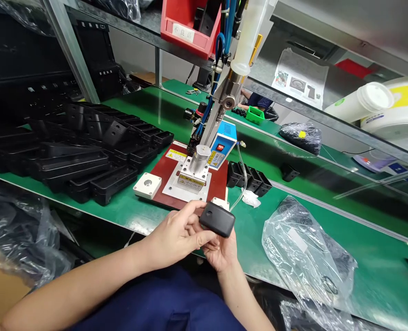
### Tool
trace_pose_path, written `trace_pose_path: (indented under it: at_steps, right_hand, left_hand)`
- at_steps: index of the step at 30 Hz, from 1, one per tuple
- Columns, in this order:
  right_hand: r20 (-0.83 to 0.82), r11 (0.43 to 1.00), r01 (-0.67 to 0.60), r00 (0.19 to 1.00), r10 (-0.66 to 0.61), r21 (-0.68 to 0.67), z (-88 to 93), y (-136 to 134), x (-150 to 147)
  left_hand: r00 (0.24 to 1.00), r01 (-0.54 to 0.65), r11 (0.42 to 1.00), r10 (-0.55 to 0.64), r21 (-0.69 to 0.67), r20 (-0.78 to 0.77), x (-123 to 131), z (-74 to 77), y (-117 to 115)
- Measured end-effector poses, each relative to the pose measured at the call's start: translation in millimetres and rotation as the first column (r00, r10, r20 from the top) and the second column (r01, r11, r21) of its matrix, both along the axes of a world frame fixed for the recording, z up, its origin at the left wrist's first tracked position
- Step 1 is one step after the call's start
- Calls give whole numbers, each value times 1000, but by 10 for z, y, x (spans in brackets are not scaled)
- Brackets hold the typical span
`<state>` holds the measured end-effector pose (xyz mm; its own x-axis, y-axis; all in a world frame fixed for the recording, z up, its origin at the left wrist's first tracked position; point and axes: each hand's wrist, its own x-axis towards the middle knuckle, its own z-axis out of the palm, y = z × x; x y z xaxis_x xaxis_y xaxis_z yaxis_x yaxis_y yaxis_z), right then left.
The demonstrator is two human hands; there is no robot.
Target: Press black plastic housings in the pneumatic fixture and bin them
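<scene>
A small black plastic case with rounded corners and a small round mark near one end is held in front of the press. My left hand pinches its left end between thumb and fingers. From below and behind, my right hand supports the case, its fingers partly hidden by it. The press stands on a dark red base, with a white button box at its left corner and another partly behind the case.
Many black trays are piled at the left. Several black parts stand right of the press beside a crumpled white tissue. A clear plastic bag lies at the right. A shelf with a red bin hangs overhead.
</scene>
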<state>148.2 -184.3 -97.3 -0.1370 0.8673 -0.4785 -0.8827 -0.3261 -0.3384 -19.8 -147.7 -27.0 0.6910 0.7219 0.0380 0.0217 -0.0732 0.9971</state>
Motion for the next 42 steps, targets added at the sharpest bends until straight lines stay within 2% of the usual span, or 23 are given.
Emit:
trace_pose_path:
  at_steps: [3, 5, 7, 8, 9, 11, 13, 15, 18, 21, 24, 26, 30, 33, 35, 37, 42]
  right_hand:
    - [-40, 1000, 24, 999, -23, 17, -79, -32, -6]
    - [-41, 999, 36, 999, -35, 22, -121, -48, -13]
    - [-39, 998, 46, 998, -45, 35, -157, -57, -20]
    - [-40, 998, 46, 998, -44, 40, -173, -58, -23]
    - [-36, 998, 38, 999, -36, 45, -184, -57, -23]
    - [12, 998, -11, 1000, 10, 62, -185, -55, -12]
    - [163, 993, -66, 985, 50, 95, -137, -64, 26]
    - [406, 986, -38, 913, -32, 163, -32, -96, 94]
    - [657, 937, 80, 692, -298, 340, 193, -200, 213]
    - [703, 855, 70, 537, -467, 514, 392, -329, 244]
    - [748, 814, -34, 419, -515, 580, 496, -405, 138]
    - [770, 820, -39, 371, -519, 571, 519, -407, 36]
    - [757, 808, 24, 332, -562, 589, 543, -350, -71]
    - [785, 811, 35, 231, -576, 584, 558, -307, -34]
    - [807, 826, 59, 188, -560, 560, 548, -288, 9]
    - [816, 839, 79, 199, -543, 539, 522, -277, 38]
    - [799, 850, 24, 330, -504, 526, 490, -289, 17]
  left_hand:
    - [991, -51, 971, 78, 235, -105, 102, 0, 21]
    - [976, -95, 888, 173, 451, -135, 167, -24, 48]
    - [963, -150, 770, 256, 621, -85, 226, -55, 80]
    - [963, -171, 725, 266, 667, -43, 254, -70, 93]
    - [968, -177, 707, 251, 685, -9, 281, -86, 101]
    - [981, -165, 726, 188, 668, 39, 328, -123, 96]
    - [977, -209, 741, 186, 638, 104, 363, -175, 61]
    - [943, -333, 708, 263, 623, 205, 384, -240, 16]
    - [877, -479, 596, 355, 645, 323, 392, -333, -18]
    - [856, -504, 465, 381, 728, 349, 387, -370, -3]
    - [866, -479, 385, 353, 789, 353, 377, -362, 14]
    - [875, -465, 371, 328, 804, 356, 367, -365, 8]
    - [864, -483, 333, 331, 810, 379, 342, -417, -48]
    - [849, -497, 296, 359, 816, 387, 331, -447, -93]
    - [849, -493, 296, 370, 818, 378, 334, -444, -108]
    - [847, -494, 306, 382, 814, 370, 340, -432, -108]
    - [839, -488, 312, 425, 815, 340, 329, -442, -85]
